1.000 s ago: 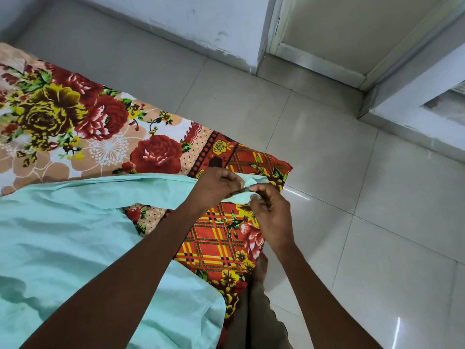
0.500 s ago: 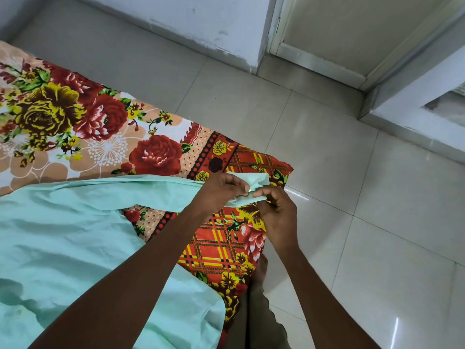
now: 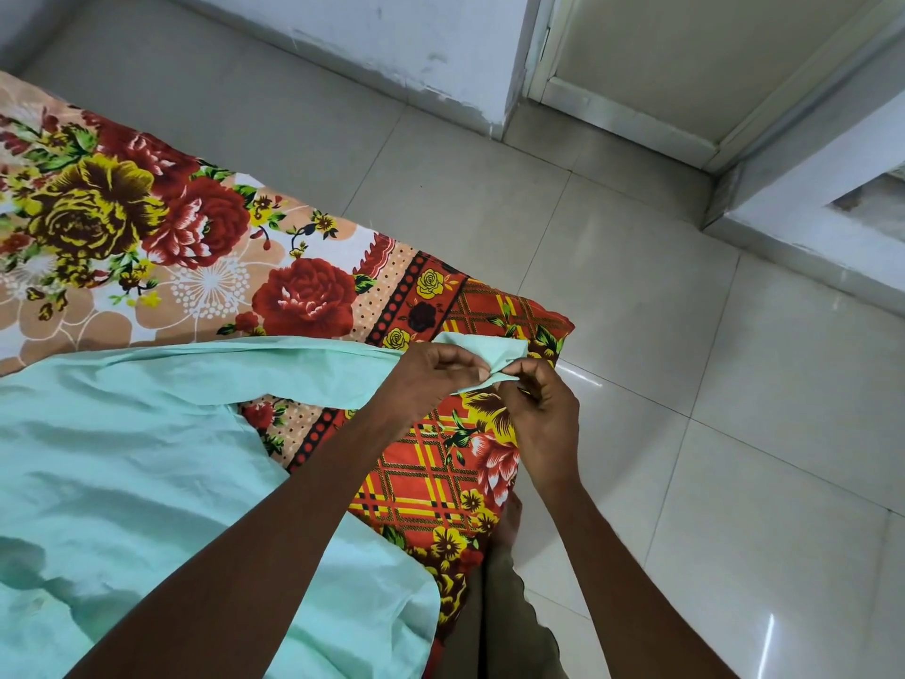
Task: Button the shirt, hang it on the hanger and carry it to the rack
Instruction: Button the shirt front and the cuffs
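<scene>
A mint-green shirt [image 3: 122, 463] lies spread over the bed at the lower left, with one sleeve stretched toward the bed's corner. The sleeve's cuff [image 3: 485, 352] sticks out between my two hands. My left hand [image 3: 431, 374] pinches the cuff from the left, fingers closed on the cloth. Touching it, my right hand [image 3: 538, 414] pinches the same cuff from the right with thumb and fingertips. Any button is hidden under my fingers. No hanger or rack is in view.
A floral bedsheet [image 3: 205, 247] in red, yellow and orange covers the bed, whose corner [image 3: 553, 325] lies just beyond my hands. Glossy tiled floor [image 3: 710, 433] spreads to the right. A white wall base and a door frame [image 3: 612, 95] stand at the top.
Both hands stay on the cuff at the bed corner. More of the cuff now shows above my fingers, and the fingertips have shifted slightly on the cloth.
</scene>
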